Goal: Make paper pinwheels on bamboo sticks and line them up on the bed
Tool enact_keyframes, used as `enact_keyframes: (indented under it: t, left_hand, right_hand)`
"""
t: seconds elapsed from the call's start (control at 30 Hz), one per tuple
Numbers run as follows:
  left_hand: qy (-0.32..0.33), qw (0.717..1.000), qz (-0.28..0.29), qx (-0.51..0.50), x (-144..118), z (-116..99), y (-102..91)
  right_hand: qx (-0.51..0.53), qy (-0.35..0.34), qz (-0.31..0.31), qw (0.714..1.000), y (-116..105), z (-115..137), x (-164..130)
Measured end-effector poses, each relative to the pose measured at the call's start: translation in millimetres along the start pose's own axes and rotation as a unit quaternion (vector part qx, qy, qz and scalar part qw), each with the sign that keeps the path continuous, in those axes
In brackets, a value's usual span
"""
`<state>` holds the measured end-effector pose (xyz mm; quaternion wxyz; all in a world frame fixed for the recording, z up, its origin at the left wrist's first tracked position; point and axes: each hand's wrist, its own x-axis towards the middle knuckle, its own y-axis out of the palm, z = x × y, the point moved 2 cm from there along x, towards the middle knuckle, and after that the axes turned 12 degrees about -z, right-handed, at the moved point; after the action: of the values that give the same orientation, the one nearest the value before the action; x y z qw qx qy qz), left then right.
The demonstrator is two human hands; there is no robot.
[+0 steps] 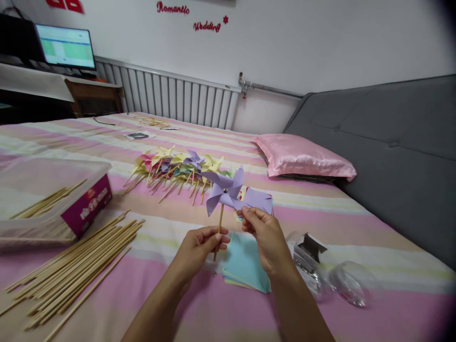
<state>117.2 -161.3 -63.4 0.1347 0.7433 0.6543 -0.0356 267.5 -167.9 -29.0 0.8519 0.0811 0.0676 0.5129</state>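
Observation:
A purple paper pinwheel [225, 191] on a wooden stick stands upright in front of me, a small pin head at its centre. My left hand [204, 242] pinches the lower part of the stick between thumb and fingers. With thumb and forefinger, my right hand [261, 232] touches the pinwheel's lower right blade. Below the hands lies a stack of light blue paper squares [245, 261], partly covered by my right hand. Just behind that hand is a pile of purple paper pieces [259, 199].
Several finished pinwheels [178, 166] lie in a row further back. Wooden sticks [81, 270] are spread at the left, beside a clear plastic box [53, 166] holding more. At the right are a small opened box [309, 251] and a clear round container [351, 284]. A pink pillow [302, 154] rests near the headboard.

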Motion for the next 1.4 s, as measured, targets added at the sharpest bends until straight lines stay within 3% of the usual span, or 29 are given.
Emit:
enact_keyframes:
  t: [0.4,0.67,0.77,1.0,1.4]
  left_hand:
    - [-0.001,1.000,0.018,0.023,-2,-1,2.9]
    - [0.004,0.999,0.030,0.023,-4,-1,4.4]
    - [-0.001,1.000,0.016,0.020,-3,-1,3.1]
    - [0.005,1.000,0.005,0.003,1,-1,0.2]
    - [0.019,1.000,0.017,0.008,-2,-3,2.0]
  right_hand:
    - [0.066,0.002,-0.097,0.993,-6,2,6]
    - [0.081,-0.010,-0.123,0.989,-10,2,9]
    - [0.061,-0.020,-0.088,0.994,-7,3,6]
    - [-0.064,-0.024,0.078,0.995,8,-2,-5]
    - [-0.068,-0.033,0.091,0.993,12,-5,-9]
